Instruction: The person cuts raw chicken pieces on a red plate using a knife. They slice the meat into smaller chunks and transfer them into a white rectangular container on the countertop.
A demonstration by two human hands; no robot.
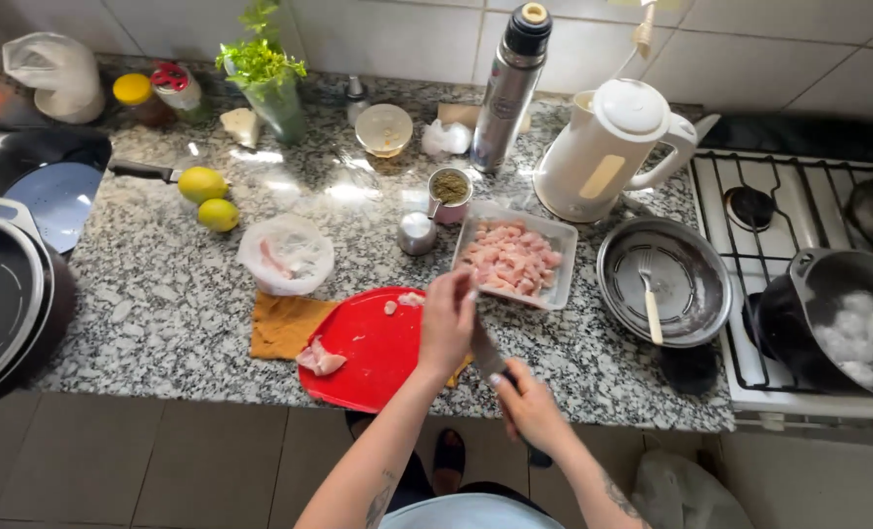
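Granite counter (162,304) holds red cutting board (373,343), white tray of diced chicken (512,257). Left hand (448,318), fingers bunched, wipes along knife blade (485,351) over the board's right edge; right hand (529,402) fisted around knife handle.

1. the knife (486,355) blade is blurred and partly covered by the left hand (448,323).
2. the right hand (528,400) hides the knife's handle.
3. the black pot (841,318) and dark pans (3,304) are cut off by the picture's edges.
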